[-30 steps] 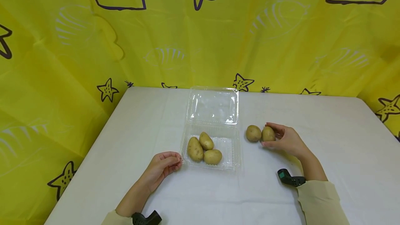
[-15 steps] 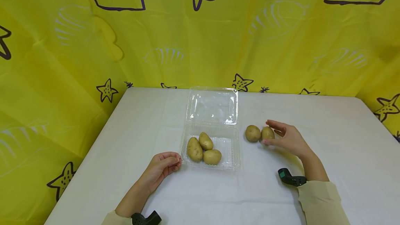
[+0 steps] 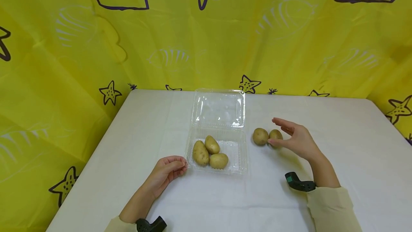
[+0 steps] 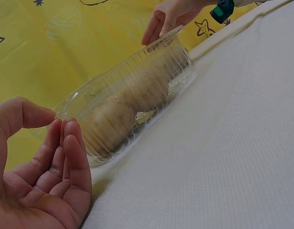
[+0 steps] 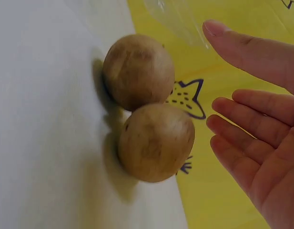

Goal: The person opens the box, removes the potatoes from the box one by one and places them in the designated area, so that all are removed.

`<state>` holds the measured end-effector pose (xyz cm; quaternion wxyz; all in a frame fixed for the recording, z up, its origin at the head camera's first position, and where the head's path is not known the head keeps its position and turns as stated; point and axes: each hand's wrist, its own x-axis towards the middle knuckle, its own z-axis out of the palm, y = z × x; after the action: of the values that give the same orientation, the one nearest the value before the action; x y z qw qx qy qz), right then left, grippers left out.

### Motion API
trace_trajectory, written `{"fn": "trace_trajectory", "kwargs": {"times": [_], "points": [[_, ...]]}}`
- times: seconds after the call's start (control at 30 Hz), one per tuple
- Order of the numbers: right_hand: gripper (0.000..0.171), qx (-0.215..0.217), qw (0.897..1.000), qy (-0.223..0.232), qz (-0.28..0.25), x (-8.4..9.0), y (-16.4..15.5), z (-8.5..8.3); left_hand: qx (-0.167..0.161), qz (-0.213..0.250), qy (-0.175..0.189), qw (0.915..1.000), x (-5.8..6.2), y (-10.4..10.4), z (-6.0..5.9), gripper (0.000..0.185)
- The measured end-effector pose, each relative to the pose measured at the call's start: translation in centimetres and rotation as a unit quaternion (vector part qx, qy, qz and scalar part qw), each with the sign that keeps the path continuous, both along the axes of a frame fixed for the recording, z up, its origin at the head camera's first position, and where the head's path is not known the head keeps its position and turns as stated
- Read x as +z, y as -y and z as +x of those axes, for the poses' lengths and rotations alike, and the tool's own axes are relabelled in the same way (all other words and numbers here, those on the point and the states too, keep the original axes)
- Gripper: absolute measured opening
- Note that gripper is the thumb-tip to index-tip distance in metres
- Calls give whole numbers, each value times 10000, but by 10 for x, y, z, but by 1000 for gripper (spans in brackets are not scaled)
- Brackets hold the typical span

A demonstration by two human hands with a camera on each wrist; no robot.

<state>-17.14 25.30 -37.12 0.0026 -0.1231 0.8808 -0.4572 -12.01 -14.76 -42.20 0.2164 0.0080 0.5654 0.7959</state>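
A clear plastic clamshell container lies with its lid folded back on the white table. Three potatoes sit together in the left part of its base. My left hand pinches the near left edge of the container between thumb and fingertips; the left wrist view shows the pinch at the rim. To the right of the container, a round potato and another potato rest side by side on the tabletop. Over the right one hovers my right hand, fingers spread away from the thumb, holding nothing.
Behind the table hangs a yellow cloth printed with stars and fish. The raised lid reaches close to the table's back edge. Black wrist devices sit on both forearms.
My right hand has let go of the right potato and lifted slightly, its fingers opening wider. Both loose potatoes stay in place. The left hand keeps its pinch on the container.
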Motion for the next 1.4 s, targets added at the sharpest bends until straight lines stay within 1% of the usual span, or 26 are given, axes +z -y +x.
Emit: {"fn": "trace_trajectory", "kwargs": {"times": [0.07, 0.27, 0.4, 0.53, 0.63, 0.8, 0.93, 1.1, 1.27, 1.4], "points": [[70, 37, 9999, -137, -9, 3, 4, 1, 16, 6, 18, 10000, 0, 0, 0, 12], [69, 110, 9996, -255, -59, 10, 13, 5, 37, 20, 34, 10000, 1, -1, 0, 12], [68, 224, 9994, -251, -56, 10, 24, 7, 1, 34, 5, 10000, 0, 0, 0, 12], [68, 514, 9985, -149, -117, 11, 41, 8, 1, 72, 12, 10000, 0, 1, 0, 13], [68, 678, 9975, -159, -119, 12, 48, 9, 18, 95, 34, 9999, 0, 1, 1, 13], [65, 699, 9972, -277, 15, 11, 54, 11, 17, 118, 21, 9999, -1, 1, 1, 13], [64, 788, 9963, -340, 19, 8, 60, 13, -2, 120, 24, 9999, -2, 1, 1, 12], [61, 1123, 9924, -489, 113, 3, 75, 15, -27, 77, 54, 10000, -2, 0, 1, 13], [60, 1676, 9847, -465, 100, -1, 94, 17, 9, 46, 44, 10000, -2, 0, 1, 13], [58, 1909, 9802, -480, 212, -5, 105, 18, 25, 55, 12, 10000, -1, 1, 1, 12]]}}
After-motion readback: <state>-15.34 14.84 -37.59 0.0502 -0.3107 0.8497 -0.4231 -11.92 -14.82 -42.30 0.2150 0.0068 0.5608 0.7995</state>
